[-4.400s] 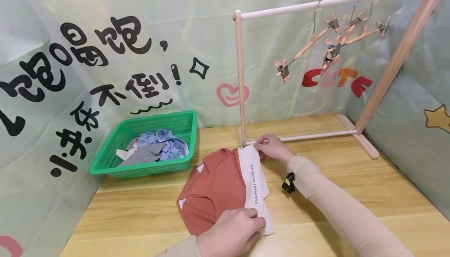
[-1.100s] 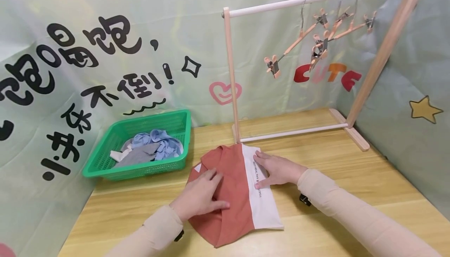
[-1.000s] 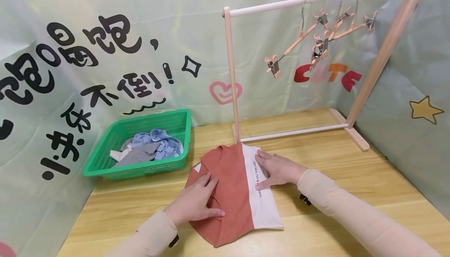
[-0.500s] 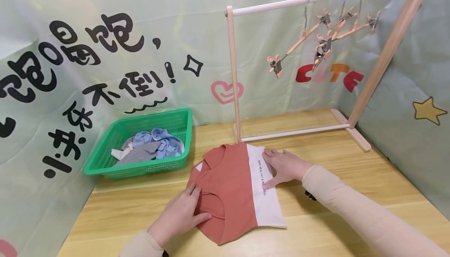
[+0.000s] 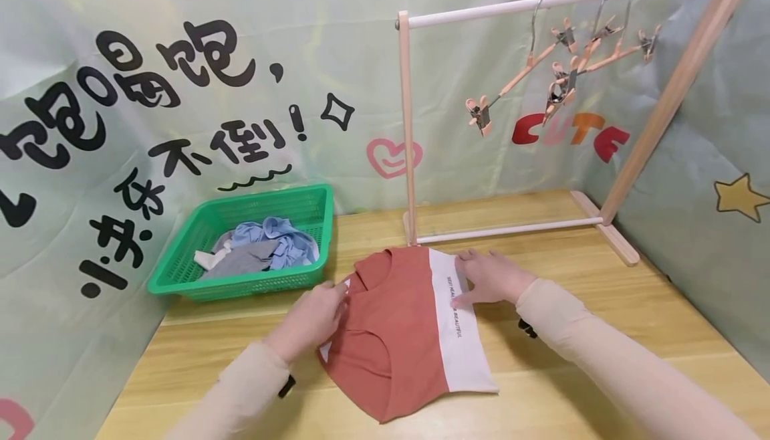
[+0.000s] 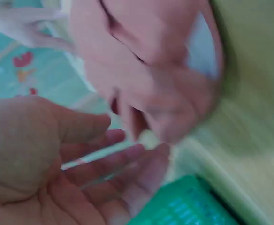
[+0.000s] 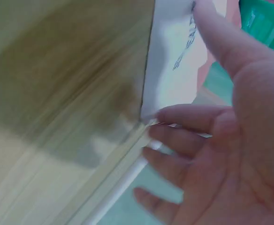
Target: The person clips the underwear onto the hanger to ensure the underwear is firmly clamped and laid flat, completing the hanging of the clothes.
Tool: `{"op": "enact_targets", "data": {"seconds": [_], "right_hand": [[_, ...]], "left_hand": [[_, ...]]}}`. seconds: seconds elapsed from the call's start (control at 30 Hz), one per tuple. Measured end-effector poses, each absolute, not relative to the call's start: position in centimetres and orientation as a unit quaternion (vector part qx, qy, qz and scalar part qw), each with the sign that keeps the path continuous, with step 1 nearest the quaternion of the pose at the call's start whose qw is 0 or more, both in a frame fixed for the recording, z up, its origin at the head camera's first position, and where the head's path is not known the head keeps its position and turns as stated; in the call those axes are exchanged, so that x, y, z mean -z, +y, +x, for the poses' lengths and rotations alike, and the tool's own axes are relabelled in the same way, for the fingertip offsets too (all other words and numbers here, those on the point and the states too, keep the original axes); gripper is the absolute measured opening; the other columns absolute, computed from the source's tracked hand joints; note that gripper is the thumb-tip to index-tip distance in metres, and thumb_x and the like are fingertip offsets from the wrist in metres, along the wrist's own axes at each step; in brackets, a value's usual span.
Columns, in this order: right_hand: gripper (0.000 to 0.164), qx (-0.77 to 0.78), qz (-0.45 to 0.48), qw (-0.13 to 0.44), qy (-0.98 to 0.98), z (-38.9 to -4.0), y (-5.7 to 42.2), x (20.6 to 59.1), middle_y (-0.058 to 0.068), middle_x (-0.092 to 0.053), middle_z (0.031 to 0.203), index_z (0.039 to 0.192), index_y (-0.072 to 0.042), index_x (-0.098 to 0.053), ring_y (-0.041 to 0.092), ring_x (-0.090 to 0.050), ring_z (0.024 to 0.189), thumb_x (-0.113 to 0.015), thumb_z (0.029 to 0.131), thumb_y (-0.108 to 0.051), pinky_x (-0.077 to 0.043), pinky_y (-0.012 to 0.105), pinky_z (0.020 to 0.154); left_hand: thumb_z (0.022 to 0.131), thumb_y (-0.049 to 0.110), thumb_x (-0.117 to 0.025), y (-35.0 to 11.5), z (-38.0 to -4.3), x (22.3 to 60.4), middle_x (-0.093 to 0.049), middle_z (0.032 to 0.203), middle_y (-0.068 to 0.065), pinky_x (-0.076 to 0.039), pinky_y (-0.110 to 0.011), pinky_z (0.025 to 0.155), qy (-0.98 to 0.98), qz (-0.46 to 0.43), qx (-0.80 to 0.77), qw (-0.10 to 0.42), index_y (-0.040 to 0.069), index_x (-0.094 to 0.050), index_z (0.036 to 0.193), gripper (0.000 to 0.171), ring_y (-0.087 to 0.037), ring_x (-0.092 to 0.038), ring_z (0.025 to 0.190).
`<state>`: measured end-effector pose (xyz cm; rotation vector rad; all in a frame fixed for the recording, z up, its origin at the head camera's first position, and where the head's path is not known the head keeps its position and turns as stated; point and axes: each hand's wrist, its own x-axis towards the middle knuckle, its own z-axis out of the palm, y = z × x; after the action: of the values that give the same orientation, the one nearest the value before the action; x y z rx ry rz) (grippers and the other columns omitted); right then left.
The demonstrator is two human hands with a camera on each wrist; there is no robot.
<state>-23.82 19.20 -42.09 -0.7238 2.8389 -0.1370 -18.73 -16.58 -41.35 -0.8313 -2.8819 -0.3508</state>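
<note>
Rust-red briefs (image 5: 415, 319) lie spread on the wooden table, with their wide white printed waistband (image 5: 460, 333) to the right and a leg opening toward the front. My left hand (image 5: 313, 313) is at their left edge, close to the crotch. In the left wrist view its fingers are loosely bent beside the red fabric, with nothing gripped. My right hand (image 5: 493, 276) lies at the far end of the waistband. Its thumb rests over the print, and the right wrist view shows the fingers (image 7: 174, 140) spread apart by the waistband's corner.
A green basket (image 5: 240, 286) holding blue, grey and white clothes (image 5: 259, 249) stands at the back left. Behind the briefs rises a wooden rack (image 5: 408, 126), with several clip hangers (image 5: 529, 69) on its top rail. Printed cloth walls (image 5: 289, 179) enclose the table.
Earlier, my fingers held both ends of the waistband. Since then, the briefs have been spread flatter and my left hand has slid off the red fabric to their left edge. My right hand stays by the waistband.
</note>
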Motion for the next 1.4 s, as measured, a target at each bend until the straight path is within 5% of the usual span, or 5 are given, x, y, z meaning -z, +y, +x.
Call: {"op": "enact_targets", "data": {"seconds": [0.23,0.43,0.7,0.93,1.4], "right_hand": [[0.078,0.105,-0.306,0.092,0.942,-26.0,19.0,43.5,0.029,-0.045,0.164,0.158,0.007,-0.044,0.048,-0.041,0.155,-0.07,0.104,-0.042,-0.035,0.058,0.127],[0.084,0.103,-0.302,0.099,0.943,-26.0,19.3,43.9,0.034,-0.04,0.165,0.159,0.014,-0.037,0.051,-0.04,0.154,-0.067,0.106,-0.043,-0.035,0.058,0.127],[0.093,0.095,-0.279,0.115,0.949,-25.8,19.5,43.4,0.036,-0.037,0.166,0.161,0.014,-0.031,0.054,-0.037,0.155,-0.065,0.105,-0.051,-0.032,0.066,0.126],[0.085,0.103,-0.291,0.115,0.944,-26.1,19.3,43.3,0.035,-0.036,0.167,0.162,0.011,-0.033,0.053,-0.034,0.157,-0.064,0.107,-0.047,-0.031,0.062,0.128],[0.092,0.104,-0.281,0.119,0.947,-24.7,19.2,43.9,0.033,-0.038,0.167,0.157,0.01,-0.045,0.046,-0.039,0.157,-0.074,0.098,-0.054,-0.036,0.057,0.127]], "left_hand": [[0.093,-0.008,-0.067,-16.6,-22.2,43.2,-0.073,0.103,-0.015,-0.063,-0.051,0.079,-0.95,-0.304,0.066,0.029,0.003,-0.069,0.116,0.025,-0.037,-0.075,0.092],[0.1,0.007,-0.069,-17.2,-22.2,43.5,-0.072,0.091,-0.01,-0.063,-0.048,0.07,-0.962,-0.268,0.054,0.023,0.007,-0.069,0.103,0.002,-0.031,-0.075,0.085],[0.099,0.013,-0.072,-17.2,-21.1,43.2,-0.072,0.094,-0.012,-0.062,-0.054,0.071,-0.978,-0.207,0.033,0.018,0.006,-0.066,0.094,0.011,-0.034,-0.071,0.087],[0.094,0.018,-0.08,-14.6,-18.2,42.4,-0.072,0.107,-0.014,-0.063,-0.048,0.071,-0.951,-0.287,0.006,0.12,0.003,-0.069,0.109,0.023,-0.033,-0.069,0.09],[0.105,0.048,-0.066,-8.9,-11.0,43.6,-0.052,0.165,-0.003,-0.054,-0.038,0.114,-0.852,-0.521,-0.052,0.016,0.031,-0.056,0.156,0.055,-0.023,-0.055,0.15]]}}
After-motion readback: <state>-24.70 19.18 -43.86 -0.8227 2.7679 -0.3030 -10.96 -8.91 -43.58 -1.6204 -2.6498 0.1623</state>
